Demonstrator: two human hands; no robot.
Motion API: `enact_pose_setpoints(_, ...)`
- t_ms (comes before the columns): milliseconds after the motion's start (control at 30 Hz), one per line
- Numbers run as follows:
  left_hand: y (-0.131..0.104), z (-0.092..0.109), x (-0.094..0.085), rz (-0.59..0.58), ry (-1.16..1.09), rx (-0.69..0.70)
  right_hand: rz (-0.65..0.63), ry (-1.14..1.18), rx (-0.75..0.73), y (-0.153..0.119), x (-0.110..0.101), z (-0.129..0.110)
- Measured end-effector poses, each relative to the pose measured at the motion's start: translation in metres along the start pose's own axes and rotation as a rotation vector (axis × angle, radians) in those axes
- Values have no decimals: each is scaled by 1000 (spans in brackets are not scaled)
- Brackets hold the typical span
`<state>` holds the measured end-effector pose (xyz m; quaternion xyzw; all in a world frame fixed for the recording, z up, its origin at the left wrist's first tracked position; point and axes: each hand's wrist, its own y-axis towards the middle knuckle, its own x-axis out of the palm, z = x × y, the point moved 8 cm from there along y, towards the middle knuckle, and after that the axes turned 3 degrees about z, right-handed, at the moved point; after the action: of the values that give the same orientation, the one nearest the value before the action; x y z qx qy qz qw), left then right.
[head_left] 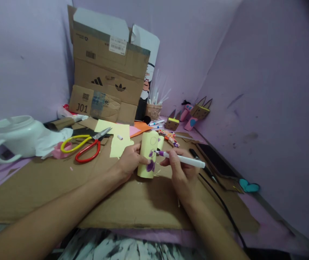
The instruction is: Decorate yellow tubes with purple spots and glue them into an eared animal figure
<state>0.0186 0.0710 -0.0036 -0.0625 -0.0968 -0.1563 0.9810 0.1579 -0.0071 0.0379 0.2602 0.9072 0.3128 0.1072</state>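
Observation:
A pale yellow paper tube point(146, 144) stands on the brown cardboard sheet point(111, 209), with purple patches and circle outlines on its front. My left hand point(129, 160) grips the tube from its left side, thumb across the front. In my right hand point(181, 173) is a white marker point(186, 160) with a purple end, its tip touching or very near a small circle at the tube's middle. Behind the tube's right edge, another yellow piece with purple and dark marks partly shows.
Red and yellow scissors point(86, 144) lie left, near yellow paper point(120, 144) and a white teapot-like pot point(16, 135). A cardboard box point(108, 72) stands behind. At right are a dark tablet-like slab point(216, 160), a black cable point(221, 202) and a teal heart point(248, 186).

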Motion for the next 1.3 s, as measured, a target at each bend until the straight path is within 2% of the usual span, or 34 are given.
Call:
enact_pose_setpoints(533,-2,2,0,20,-9,-16,-95,-13,16,-1,9,3)
enact_pose_setpoints(833,1,0,1,-3,-31,-20,-55,21,9,-1,7,6)
enact_pose_setpoints(1133,0,0,-1,24,-21,-21,-114,9,27,-2,11,6)
enact_pose_setpoints(1300,1,0,0,14,-14,-13,-56,4,-4,-1,5,5)
